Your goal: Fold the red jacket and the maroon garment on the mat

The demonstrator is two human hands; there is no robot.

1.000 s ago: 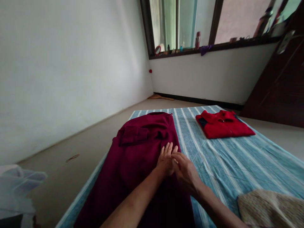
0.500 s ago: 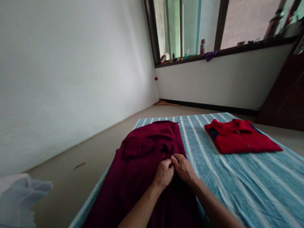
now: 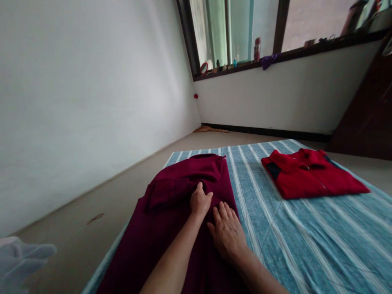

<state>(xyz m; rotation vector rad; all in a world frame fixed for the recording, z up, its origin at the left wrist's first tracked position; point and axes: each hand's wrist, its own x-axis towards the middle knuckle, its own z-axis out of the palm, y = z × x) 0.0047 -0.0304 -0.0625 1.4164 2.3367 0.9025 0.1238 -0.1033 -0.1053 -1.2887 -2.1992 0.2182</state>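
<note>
I see the maroon shirt [image 3: 180,212] spread lengthwise across the lower middle of the frame, on the blue striped sheet [image 3: 275,228]. My left hand [image 3: 199,201] sits near the shirt's bunched collar area, fingers curled down into the cloth; whether they actually pinch a fold I cannot tell. My right hand [image 3: 226,230] lies just below and to the right of it, flat and open, fingers spread, pressing the shirt and gripping nothing. A folded red shirt [image 3: 310,179] rests well apart at the right of the frame. My worry: the flat palm could drag the fabric sideways and rumple the smooth front, or the curled fingers could pull the collar crooked.
</note>
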